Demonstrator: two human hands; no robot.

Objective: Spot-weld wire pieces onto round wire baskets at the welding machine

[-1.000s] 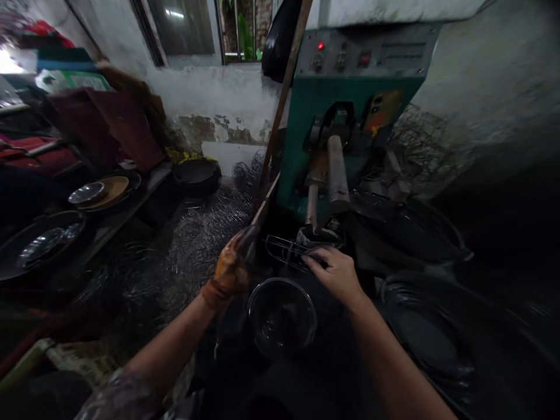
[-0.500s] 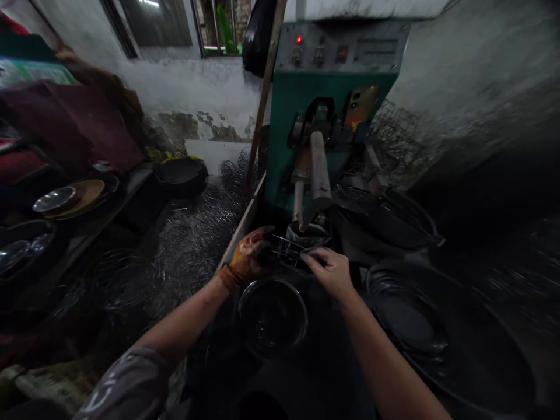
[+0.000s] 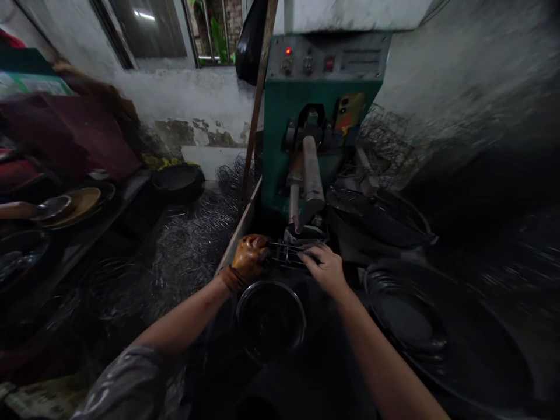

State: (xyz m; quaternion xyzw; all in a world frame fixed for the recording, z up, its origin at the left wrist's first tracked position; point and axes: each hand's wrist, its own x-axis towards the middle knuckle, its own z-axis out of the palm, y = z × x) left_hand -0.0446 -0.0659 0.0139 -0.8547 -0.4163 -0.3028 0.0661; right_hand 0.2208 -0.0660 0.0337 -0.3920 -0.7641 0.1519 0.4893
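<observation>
My left hand [image 3: 251, 256], in a stained orange-brown glove, is closed on the left end of a thin metal wire piece [image 3: 287, 253]. My bare right hand [image 3: 324, 268] pinches the other end. The piece shows as a few roughly parallel wires with a short crosspiece; its exact kind is too dark to tell. It is held level, just in front of the lower metal arm [image 3: 294, 207] of a green machine [image 3: 275, 146]. Below my hands, a round shiny-rimmed bowl [image 3: 301, 326] sits close to my body.
A thicker metal cylinder [image 3: 312, 175] juts from the machine. Dark basins [image 3: 481, 332] with ring-shaped wire pieces [image 3: 409, 318] stand at right. Tangled wire [image 3: 188, 245] heaps at left beside a wooden board [image 3: 240, 227]. Another person's arm [image 3: 17, 210] reaches to a round dish [image 3: 55, 208].
The view has shifted slightly. My hands have drawn a little closer together, and the wire piece now lies more level. Another person's arm has come in at the far left.
</observation>
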